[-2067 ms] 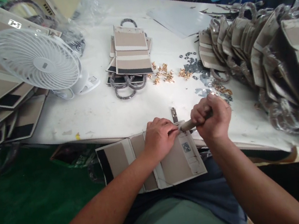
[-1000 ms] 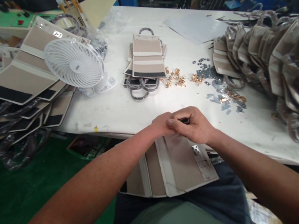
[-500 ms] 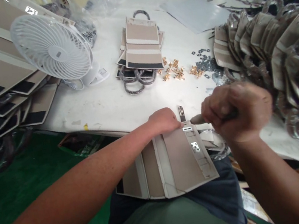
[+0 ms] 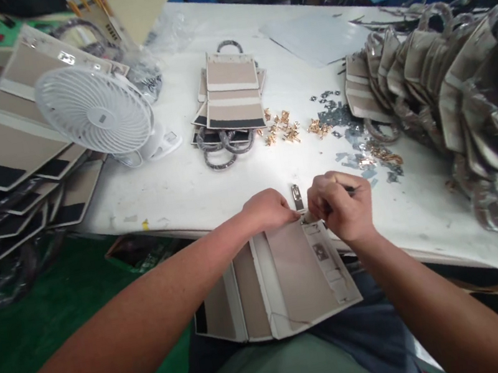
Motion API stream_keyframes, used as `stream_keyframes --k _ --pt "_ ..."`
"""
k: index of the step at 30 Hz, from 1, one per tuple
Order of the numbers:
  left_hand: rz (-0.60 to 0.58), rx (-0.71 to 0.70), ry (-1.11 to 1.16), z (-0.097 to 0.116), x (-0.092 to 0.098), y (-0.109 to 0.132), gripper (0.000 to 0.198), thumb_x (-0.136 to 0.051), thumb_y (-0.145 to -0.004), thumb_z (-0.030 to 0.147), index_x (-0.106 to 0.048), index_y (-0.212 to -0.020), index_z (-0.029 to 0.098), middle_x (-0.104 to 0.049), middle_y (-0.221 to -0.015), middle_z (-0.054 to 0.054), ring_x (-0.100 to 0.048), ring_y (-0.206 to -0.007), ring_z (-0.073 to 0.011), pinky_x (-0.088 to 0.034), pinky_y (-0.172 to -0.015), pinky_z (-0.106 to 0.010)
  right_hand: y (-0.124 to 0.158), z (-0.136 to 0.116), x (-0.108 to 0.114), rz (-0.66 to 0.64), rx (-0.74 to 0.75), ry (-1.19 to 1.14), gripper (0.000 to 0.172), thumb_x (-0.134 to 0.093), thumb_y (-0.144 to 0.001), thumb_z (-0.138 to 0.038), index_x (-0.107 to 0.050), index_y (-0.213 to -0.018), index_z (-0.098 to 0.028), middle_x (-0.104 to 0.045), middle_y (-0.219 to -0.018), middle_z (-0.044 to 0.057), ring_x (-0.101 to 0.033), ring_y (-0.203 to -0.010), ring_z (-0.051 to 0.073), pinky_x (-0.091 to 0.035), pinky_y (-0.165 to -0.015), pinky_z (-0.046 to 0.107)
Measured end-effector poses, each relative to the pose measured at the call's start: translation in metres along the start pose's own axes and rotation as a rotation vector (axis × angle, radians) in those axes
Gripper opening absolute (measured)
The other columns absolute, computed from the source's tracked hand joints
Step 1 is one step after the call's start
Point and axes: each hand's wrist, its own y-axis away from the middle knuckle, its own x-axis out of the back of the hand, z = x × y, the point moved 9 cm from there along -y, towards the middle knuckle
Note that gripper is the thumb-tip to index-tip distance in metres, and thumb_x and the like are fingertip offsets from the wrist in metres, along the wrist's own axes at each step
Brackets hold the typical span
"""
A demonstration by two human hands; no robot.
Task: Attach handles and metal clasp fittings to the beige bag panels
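A beige bag panel [image 4: 297,267] with pale strips lies opened out at the table's front edge, over my lap. My left hand [image 4: 269,208] is closed at its upper edge, fingertips pressing there. My right hand [image 4: 344,206] is wrapped round a short rod-like tool [image 4: 350,189]; its dark end shows above the fist, and its kind is unclear. The tool's other end meets the panel's upper corner, close to my left fingertips. Just beyond that corner a small metal clasp piece [image 4: 296,195] sticks out over the table. A metal plate [image 4: 320,252] sits on the panel's right strip.
A white fan [image 4: 98,116] stands left, before piled bag panels [image 4: 1,147]. A smaller panel stack [image 4: 232,79] lies mid-table, beside gold fittings [image 4: 284,127] and grey metal plates [image 4: 336,113]. Wrapped bag pieces [image 4: 448,73] crowd the right side.
My right hand has moved left and down, bringing the tool onto the panel's corner. My left hand has stayed at the edge. The whole view has shifted slightly.
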Motion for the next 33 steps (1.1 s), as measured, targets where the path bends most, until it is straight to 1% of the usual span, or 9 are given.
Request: stream_keyframes --k 4,9,11,13,15,18,21,25,33 --pt "0.029 0.008 0.018 -0.001 0.003 0.0 0.03 -0.073 -0.077 0.05 -0.077 -0.073 0.02 -0.066 -0.064 0.0 -0.061 -0.065 -0.0185 -0.036 -0.058 -0.029 0.003 -0.003 0.001 -0.013 0.076 -0.033 0.049 -0.069 -0.095 -0.036 -0.046 -0.053 -0.024 -0.047 -0.047 -0.004 -0.043 -0.04 0.012 -0.032 -0.039 0.028" --pt "0.083 -0.02 0.012 0.003 0.004 0.011 0.029 -0.074 -0.081 0.049 -0.077 -0.08 0.02 -0.071 -0.072 -0.001 -0.066 -0.072 -0.0202 -0.045 -0.064 -0.029 0.009 0.012 0.002 -0.01 -0.006 0.039 0.045 -0.066 -0.095 -0.034 -0.046 -0.056 -0.025 -0.047 -0.046 -0.005 -0.042 -0.04 0.011 -0.032 -0.04 0.028" --pt "0.277 -0.092 -0.055 0.01 0.009 0.033 0.029 -0.073 -0.086 0.044 -0.078 -0.101 0.021 -0.077 -0.094 -0.004 -0.071 -0.088 -0.0236 -0.053 -0.077 -0.033 0.012 0.014 0.003 -0.017 -0.005 0.068 0.045 -0.065 -0.096 -0.035 -0.046 -0.056 -0.025 -0.048 -0.046 -0.005 -0.043 -0.041 0.012 -0.033 -0.041 0.028" --pt "0.535 -0.253 -0.156 0.024 0.006 0.072 0.041 -0.069 -0.092 0.04 -0.07 -0.127 0.02 -0.075 -0.119 -0.009 -0.069 -0.11 -0.0271 -0.054 -0.096 -0.039 0.013 0.013 0.004 -0.02 -0.004 0.089 0.045 -0.064 -0.096 -0.035 -0.047 -0.056 -0.025 -0.049 -0.046 -0.005 -0.043 -0.041 0.012 -0.033 -0.042 0.028" --pt "0.648 -0.467 -0.259 0.037 -0.021 0.114 0.052 -0.066 -0.096 0.048 -0.063 -0.139 0.019 -0.068 -0.135 -0.014 -0.061 -0.127 -0.0301 -0.047 -0.113 -0.046 0.013 0.012 0.005 -0.015 -0.006 0.098 0.044 -0.064 -0.095 -0.035 -0.048 -0.056 -0.025 -0.049 -0.045 -0.005 -0.042 -0.04 0.012 -0.032 -0.041 0.027" --pt "0.539 -0.676 -0.412 0.044 -0.081 0.151 0.08 -0.064 -0.091 0.072 -0.054 -0.15 0.02 -0.055 -0.155 -0.017 -0.046 -0.147 -0.0365 -0.025 -0.129 -0.058 0.011 0.01 0.005 -0.007 -0.006 0.099 0.043 -0.064 -0.094 -0.034 -0.047 -0.055 -0.025 -0.048 -0.043 -0.005 -0.041 -0.038 0.011 -0.03 -0.04 0.027" --pt "0.413 -0.636 -0.518 0.039 -0.117 0.151 0.093 -0.074 -0.084 0.07 -0.043 -0.16 0.024 -0.04 -0.168 -0.016 -0.031 -0.157 -0.0386 -0.014 -0.132 -0.062 0.01 0.007 0.004 0.0 -0.004 0.114 0.043 -0.064 -0.093 -0.033 -0.047 -0.054 -0.025 -0.048 -0.041 -0.005 -0.041 -0.037 0.011 -0.03 -0.04 0.027" --pt "0.374 -0.545 -0.559 0.039 -0.12 0.138 0.087 -0.078 -0.086 0.051 -0.041 -0.161 0.026 -0.036 -0.17 -0.017 -0.027 -0.159 -0.0378 -0.015 -0.131 -0.061 0.009 0.002 0.004 -0.005 -0.003 0.131 0.044 -0.063 -0.093 -0.032 -0.048 -0.053 -0.024 -0.05 -0.042 -0.005 -0.043 -0.037 0.011 -0.032 -0.04 0.026" --pt "0.309 -0.522 -0.614 0.049 -0.113 0.136 0.089 -0.079 -0.081 0.05 -0.045 -0.158 0.023 -0.04 -0.167 -0.016 -0.034 -0.154 -0.0367 -0.017 -0.13 -0.058 0.008 0.0 0.003 -0.003 -0.023 0.123 0.042 -0.064 -0.092 -0.033 -0.048 -0.054 -0.024 -0.049 -0.043 -0.005 -0.043 -0.037 0.01 -0.032 -0.04 0.025"
